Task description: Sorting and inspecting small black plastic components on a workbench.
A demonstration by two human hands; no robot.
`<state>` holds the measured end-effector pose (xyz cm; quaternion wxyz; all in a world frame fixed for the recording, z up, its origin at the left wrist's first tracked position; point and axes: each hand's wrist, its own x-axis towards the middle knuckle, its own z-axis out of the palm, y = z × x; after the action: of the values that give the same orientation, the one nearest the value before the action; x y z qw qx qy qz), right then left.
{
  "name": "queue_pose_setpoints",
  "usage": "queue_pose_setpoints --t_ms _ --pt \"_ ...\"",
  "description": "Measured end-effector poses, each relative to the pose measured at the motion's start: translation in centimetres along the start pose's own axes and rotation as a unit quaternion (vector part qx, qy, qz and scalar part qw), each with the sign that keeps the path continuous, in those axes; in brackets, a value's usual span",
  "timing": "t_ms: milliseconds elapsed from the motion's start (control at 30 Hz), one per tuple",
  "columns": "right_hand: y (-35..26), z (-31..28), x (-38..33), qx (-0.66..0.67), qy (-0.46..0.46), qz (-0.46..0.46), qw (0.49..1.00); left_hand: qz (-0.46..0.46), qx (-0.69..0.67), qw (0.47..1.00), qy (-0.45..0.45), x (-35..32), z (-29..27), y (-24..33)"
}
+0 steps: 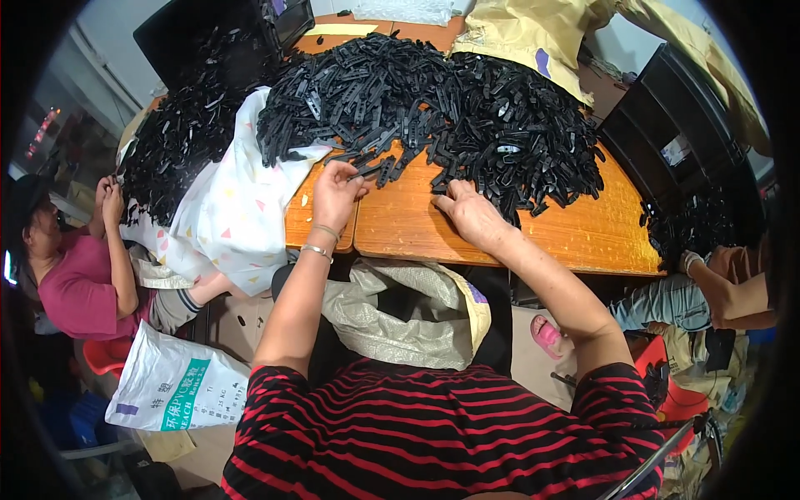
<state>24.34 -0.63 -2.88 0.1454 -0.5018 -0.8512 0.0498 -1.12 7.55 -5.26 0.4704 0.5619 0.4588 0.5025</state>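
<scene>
My left hand (338,193) is over the wooden table at the near edge of a large heap of black plastic pieces (358,87). Its thumb and fingers pinch one narrow black plastic strip (367,173). To the right, my right hand (473,218) rests low on the table against a second heap of smaller black plastic parts (521,125). Its fingers are bent and somewhat apart, with nothing visible between them; their undersides are hidden. Several loose strips (387,172) lie between the two hands.
An open woven sack (392,329) sits at my lap below the table edge (492,246). White patterned cloth (242,200) drapes at left. A co-worker (87,267) handles parts there; another person's arm (725,283) is at right, near a black crate (675,137). A yellow sack (525,42) lies behind.
</scene>
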Motion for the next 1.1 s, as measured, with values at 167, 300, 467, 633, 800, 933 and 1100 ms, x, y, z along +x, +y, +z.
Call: queue_pose_setpoints --t_ms 167,300,467,633,800,933,1100 --pt "0.1 0.5 0.0 -0.05 0.015 -0.03 0.998 -0.09 -0.202 0.975 -0.011 -1.4 0.0 0.2" --pt "-0.2 0.6 0.6 -0.019 0.026 -0.001 0.999 -0.067 -0.196 0.978 -0.006 -1.9 1.0 0.0" --pt "-1.8 -1.1 2.3 0.18 0.176 0.024 0.967 0.014 -0.169 0.985 -0.008 -3.5 3.3 1.9" --pt "-5.4 -3.0 4.1 0.19 0.251 0.015 0.949 0.022 -0.186 0.981 -0.05 -5.3 4.3 3.5" --pt "-5.4 -2.3 3.6 0.163 0.235 -0.007 0.958 0.009 -0.285 0.958 -0.019 -6.6 5.0 4.7" --pt "-6.2 -2.2 2.3 0.279 0.175 0.057 0.943 -0.012 -0.335 0.942 -0.017 -7.2 5.0 4.3" --pt "-6.0 -0.9 1.8 0.366 0.155 0.143 0.906 -0.093 -0.353 0.928 -0.077 -7.4 4.8 2.1"
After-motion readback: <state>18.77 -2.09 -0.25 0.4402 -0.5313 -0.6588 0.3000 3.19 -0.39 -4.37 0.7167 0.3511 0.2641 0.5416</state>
